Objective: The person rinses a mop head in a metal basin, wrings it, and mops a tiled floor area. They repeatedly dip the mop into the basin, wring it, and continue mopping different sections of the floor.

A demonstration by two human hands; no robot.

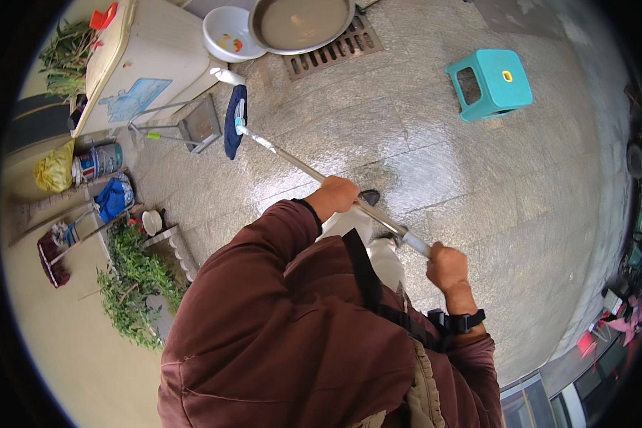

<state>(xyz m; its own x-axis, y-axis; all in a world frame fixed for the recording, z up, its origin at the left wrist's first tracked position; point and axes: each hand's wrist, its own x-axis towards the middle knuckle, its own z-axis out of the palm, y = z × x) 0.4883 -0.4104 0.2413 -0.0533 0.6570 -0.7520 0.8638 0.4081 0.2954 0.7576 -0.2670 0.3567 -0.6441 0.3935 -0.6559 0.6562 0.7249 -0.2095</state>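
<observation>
My left hand (338, 193) is closed around the middle of a metal mop pole (302, 165). Lower down, my right hand (448, 266) grips the pole's end, just past its pale sleeve. The far end carries a flat mop head with a dark blue pad (235, 123), which lies on the wet, shiny stone-tile floor (353, 123) at the upper left. A white bottle (229, 76) touches or nearly touches the upper tip of the pad. The pole runs slantwise across the front of my body, above my shoes.
A metal folding step stool (200, 124) stands left of the pad, beside a cream cabinet (160, 59). Above are a white basin (232, 35), a large metal basin (302, 24) and a drain grate (334, 51). A turquoise plastic stool (495, 83) stands upper right. Potted plants (134, 278) line the left.
</observation>
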